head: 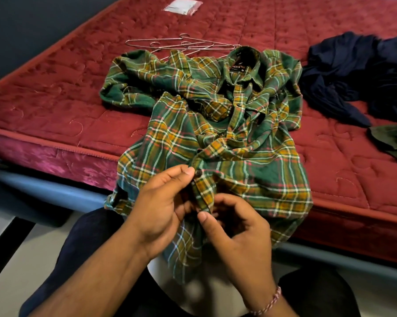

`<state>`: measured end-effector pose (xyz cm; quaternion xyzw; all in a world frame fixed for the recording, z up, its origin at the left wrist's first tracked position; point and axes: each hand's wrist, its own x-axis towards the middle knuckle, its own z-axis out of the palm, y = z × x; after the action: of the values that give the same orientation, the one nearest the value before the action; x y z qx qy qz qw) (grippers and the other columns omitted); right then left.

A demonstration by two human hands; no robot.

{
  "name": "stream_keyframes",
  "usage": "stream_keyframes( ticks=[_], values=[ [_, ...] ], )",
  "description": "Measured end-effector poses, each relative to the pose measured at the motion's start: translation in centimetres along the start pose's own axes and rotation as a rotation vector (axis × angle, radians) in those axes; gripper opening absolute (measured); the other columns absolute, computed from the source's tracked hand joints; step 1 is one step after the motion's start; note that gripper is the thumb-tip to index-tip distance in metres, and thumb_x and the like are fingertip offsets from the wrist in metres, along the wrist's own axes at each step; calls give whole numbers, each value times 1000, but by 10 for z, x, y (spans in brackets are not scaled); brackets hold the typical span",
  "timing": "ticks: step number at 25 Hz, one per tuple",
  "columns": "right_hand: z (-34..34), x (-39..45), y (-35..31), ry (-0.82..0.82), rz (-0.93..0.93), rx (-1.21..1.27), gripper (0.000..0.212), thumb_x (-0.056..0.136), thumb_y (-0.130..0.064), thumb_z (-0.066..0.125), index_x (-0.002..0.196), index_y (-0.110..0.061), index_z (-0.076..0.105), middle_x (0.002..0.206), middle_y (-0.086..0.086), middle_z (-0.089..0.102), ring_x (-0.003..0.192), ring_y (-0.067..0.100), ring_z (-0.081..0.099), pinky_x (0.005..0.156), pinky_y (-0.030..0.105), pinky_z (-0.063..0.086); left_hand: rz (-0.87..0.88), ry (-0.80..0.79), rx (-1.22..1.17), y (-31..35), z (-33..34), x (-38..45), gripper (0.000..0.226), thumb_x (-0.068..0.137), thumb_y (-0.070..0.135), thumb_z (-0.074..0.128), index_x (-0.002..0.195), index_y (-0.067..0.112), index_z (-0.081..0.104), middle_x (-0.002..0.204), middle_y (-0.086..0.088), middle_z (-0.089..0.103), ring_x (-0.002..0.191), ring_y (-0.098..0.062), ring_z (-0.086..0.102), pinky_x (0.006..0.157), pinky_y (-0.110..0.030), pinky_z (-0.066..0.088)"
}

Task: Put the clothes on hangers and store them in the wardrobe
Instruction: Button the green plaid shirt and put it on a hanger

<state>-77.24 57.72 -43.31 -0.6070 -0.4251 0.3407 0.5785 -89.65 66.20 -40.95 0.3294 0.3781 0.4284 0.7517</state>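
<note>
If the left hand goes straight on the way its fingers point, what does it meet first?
Probably the dark button on the plaid shirt, right at the left hand's fingertips; depth is unclear.

A red quilted mattress (pixel 55 92) carries everything. At centre sprawls a green plaid shirt (pixel 216 124), wire hangers (pixel 183 45) at its twelve o'clock, a plastic packet (pixel 182 5) beyond them. Dark navy clothes (pixel 353 74) lie at two o'clock, an olive garment (pixel 394 140) at three.

Both hands, left (pixel 161 202) and right (pixel 236 227), close together, fingers curled, pinching.
</note>
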Motion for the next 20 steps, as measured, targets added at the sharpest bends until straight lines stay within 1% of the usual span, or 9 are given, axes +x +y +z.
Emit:
stream_keyframes(
  ticks=[3,5,7,8,9,11,14,17,20],
  values=[
    [4,31,-27,9,-70,135,19,76,-11,82,92,-17,75,81,-11,76,72,-2,68,68,12,52,73,-66,-29,28,13,20,22,88,20,60,102,6,68,90,-11,71,79,-20,67,63,-30,53],
    [6,69,-40,74,-131,160,17,79,-5,82,92,-15,75,79,-7,75,71,1,68,69,15,54,168,-85,18,52,28,42,19,92,14,60,107,11,69,93,-8,73,80,-17,68,62,-24,53],
    [8,112,-47,116,-150,155,16,83,-3,81,95,-13,75,77,-1,74,72,7,67,70,21,56,362,48,266,68,41,60,18,96,12,65,111,19,70,98,-5,74,84,-12,67,67,-24,53],
    [10,129,-46,117,-132,153,16,84,-2,80,95,-12,75,75,0,72,71,7,66,70,23,55,462,120,400,69,41,65,17,94,13,69,108,22,70,98,-3,73,84,-12,67,69,-27,53],
    [12,142,-42,104,-98,167,15,84,0,80,93,-11,75,74,0,72,71,8,66,69,25,55,511,147,513,64,40,66,15,92,16,73,105,23,70,95,-3,73,83,-14,67,71,-31,56],
    [15,151,-30,71,-15,218,15,84,2,79,89,-11,74,77,2,74,72,11,68,69,29,54,431,105,698,46,33,65,17,87,22,79,100,26,69,88,0,73,81,-19,68,77,-38,60],
    [13,149,-17,38,31,256,13,85,2,77,93,-7,72,77,3,72,70,10,65,62,22,52,348,137,882,25,18,67,24,83,31,81,100,33,65,79,5,67,67,-10,63,71,-38,59],
    [3,146,-14,-37,102,397,20,88,7,71,104,-4,68,76,2,69,66,6,63,60,17,50,357,145,884,24,13,74,22,88,13,75,101,30,69,76,6,64,65,-6,59,68,-31,55],
    [-3,145,-12,-75,140,497,28,88,13,66,110,-4,67,78,1,68,70,6,63,61,14,50,351,166,554,30,11,74,31,91,-9,63,100,20,71,76,4,57,71,-6,55,71,-24,49]
  ],
)
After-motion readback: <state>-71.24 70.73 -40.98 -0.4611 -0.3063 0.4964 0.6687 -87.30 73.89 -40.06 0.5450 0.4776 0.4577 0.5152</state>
